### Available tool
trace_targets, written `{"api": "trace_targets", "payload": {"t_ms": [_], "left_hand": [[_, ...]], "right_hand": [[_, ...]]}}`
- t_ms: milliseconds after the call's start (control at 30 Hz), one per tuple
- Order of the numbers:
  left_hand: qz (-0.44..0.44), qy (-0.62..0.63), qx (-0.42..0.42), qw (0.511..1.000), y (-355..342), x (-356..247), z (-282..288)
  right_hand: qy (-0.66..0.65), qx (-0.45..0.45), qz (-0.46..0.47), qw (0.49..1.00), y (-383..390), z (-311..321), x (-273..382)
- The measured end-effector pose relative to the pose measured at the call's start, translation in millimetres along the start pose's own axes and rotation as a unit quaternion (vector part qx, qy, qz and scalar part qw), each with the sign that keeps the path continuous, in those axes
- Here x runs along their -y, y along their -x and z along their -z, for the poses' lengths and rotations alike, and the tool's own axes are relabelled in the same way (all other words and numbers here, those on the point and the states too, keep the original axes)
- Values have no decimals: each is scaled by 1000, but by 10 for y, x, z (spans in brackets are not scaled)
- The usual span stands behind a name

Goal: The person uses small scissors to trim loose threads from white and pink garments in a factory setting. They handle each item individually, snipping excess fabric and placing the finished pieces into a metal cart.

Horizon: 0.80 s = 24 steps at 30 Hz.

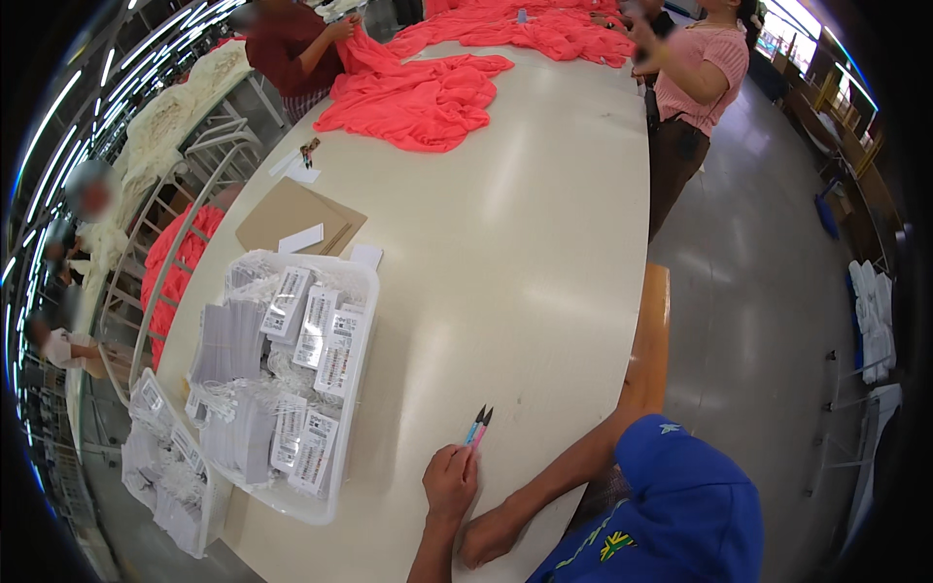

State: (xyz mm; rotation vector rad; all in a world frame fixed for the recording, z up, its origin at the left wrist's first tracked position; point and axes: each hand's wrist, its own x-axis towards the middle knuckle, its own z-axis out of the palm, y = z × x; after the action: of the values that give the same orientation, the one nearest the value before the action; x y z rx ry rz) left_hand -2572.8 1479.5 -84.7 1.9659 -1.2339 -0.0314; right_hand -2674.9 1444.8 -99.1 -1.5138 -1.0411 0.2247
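Two slim pens (pixel 475 433) with dark pointed tips, one light blue and one pink, stick up from my left hand (pixel 450 483). The fingers of that hand are closed around their lower parts, just above the table (pixel 544 291). My right hand (pixel 494 534) lies on the tabletop close beside it, toward the near edge. Its fingers are mostly hidden, so I cannot see whether it holds anything. To the left of my hands stands a white plastic bin (pixel 362 364) packed with stacks of white printed tags (pixel 313 449) and their strings.
A second bin (pixel 216 491) of tags stands at the lower left. Brown cardboard sheets (pixel 282 216) and white slips lie beyond the bins. Coral fabric (pixel 418 102) covers the far end, where one person (pixel 301 49) handles it. Another person (pixel 695 78) stands at right. A wooden bench (pixel 646 340) runs along the right edge.
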Motion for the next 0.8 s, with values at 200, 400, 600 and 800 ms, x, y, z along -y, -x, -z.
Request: {"api": "trace_targets", "payload": {"t_ms": [200,400,600,800], "left_hand": [[-50,-62,-6,997,75,-37,-72],[-51,-51,-1,997,205,-83,-174],[-92,-43,-2,995,251,-242,-283],[-108,-147,-38,982,385,-249,-330]], "right_hand": [[63,-1,31,998,534,582,-17],[153,6,33,988,690,490,111],[257,32,91,962,769,250,87],[421,-45,244,873,563,414,245]]}}
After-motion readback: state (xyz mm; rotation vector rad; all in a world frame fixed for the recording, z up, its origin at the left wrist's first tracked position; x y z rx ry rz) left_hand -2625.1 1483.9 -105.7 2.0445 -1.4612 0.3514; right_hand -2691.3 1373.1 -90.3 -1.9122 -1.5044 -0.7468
